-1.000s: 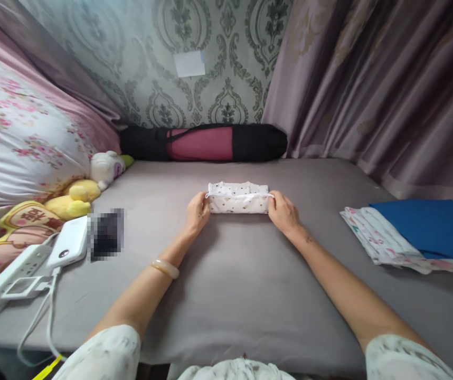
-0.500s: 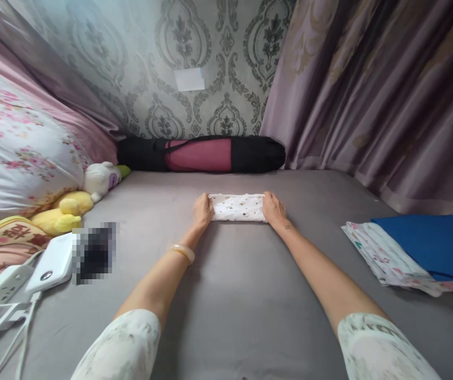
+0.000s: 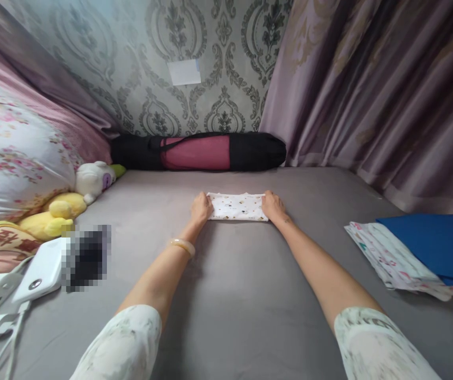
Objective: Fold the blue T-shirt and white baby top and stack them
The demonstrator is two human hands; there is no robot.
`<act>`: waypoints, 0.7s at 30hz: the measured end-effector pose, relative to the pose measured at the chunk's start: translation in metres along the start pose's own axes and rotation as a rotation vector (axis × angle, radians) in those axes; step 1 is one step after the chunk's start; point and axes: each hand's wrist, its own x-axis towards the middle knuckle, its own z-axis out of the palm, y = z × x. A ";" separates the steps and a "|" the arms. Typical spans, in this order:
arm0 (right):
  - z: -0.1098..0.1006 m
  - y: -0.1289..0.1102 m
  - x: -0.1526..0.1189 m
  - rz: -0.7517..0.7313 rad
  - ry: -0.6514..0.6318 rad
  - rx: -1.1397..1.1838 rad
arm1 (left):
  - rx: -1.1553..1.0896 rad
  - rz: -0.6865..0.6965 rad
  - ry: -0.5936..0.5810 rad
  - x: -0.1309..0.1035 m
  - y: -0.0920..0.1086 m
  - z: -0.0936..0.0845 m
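"Midway across the grey sheet, we've got a folded white cloth with small dark and tan spots, one hand at each end!"

"And how are they gripping?"

"Left hand closed, fingers pinching the left end; right hand closed on the right end, and the cloth is stretched straight between them!"

"Any bangle?"

"Pale one, left wrist! Over to the right, blue fabric lies on patterned fabric."

"And beyond the cloth?"

"A long black-and-red bag, against the wall! Far left, a white plush toy beside the floral pillow."
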 end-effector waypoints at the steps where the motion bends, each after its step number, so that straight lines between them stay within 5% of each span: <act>1: 0.000 0.000 0.001 0.011 -0.005 0.002 | -0.001 -0.014 -0.002 0.000 0.001 0.000; 21: -0.009 0.009 0.009 0.114 -0.057 0.151 | -0.084 -0.195 -0.008 -0.002 0.007 -0.015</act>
